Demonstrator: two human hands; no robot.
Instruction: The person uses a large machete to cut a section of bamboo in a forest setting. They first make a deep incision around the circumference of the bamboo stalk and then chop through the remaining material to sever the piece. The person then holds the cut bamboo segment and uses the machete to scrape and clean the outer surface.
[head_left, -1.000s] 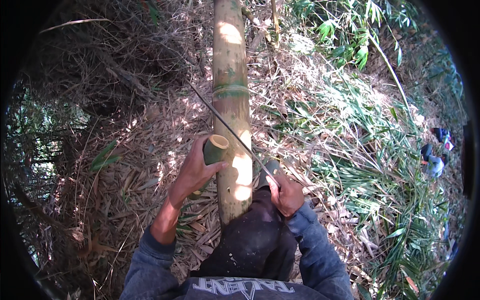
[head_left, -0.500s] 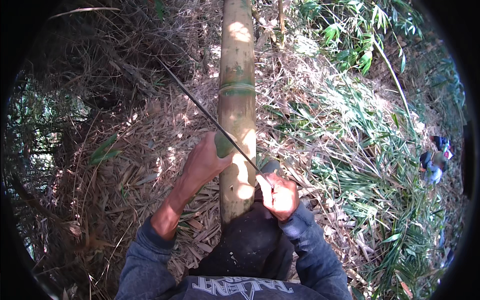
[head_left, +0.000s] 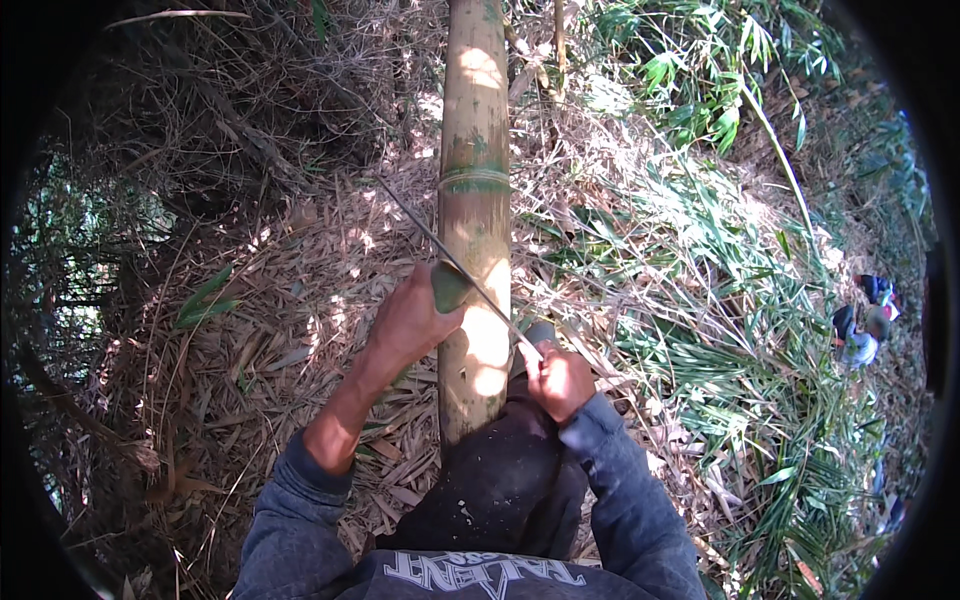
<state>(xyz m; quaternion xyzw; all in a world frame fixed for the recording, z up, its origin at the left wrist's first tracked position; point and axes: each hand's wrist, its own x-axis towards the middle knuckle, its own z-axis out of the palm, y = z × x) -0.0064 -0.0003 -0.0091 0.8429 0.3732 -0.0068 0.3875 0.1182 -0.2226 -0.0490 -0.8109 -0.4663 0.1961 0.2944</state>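
Observation:
A thick yellowish bamboo pole (head_left: pixel 475 120) with a green-tinged joint runs from the far edge down to my dark-trousered legs. Over it, at a slant, lies a long thin blade (head_left: pixel 415 218), seen almost edge-on, like a machete. My right hand (head_left: pixel 563 383) is closed round its near end, right of the pole; the handle is mostly hidden by the fingers. At the pole's left side my left hand (head_left: pixel 405 322) grips a smooth flat green piece (head_left: pixel 449 287), perhaps a whetstone, beside the middle of the blade.
Dry bamboo leaves (head_left: pixel 290 370) cover the ground. Cut green foliage (head_left: pixel 690 370) is heaped on the right, and a tangle of dry twigs (head_left: pixel 270 110) stands at the far left. Another person (head_left: pixel 862 325) is small at the far right.
The blade has slid back toward me and to the right, so its far tip now lies closer to the pole. My left hand with the green piece has hardly moved.

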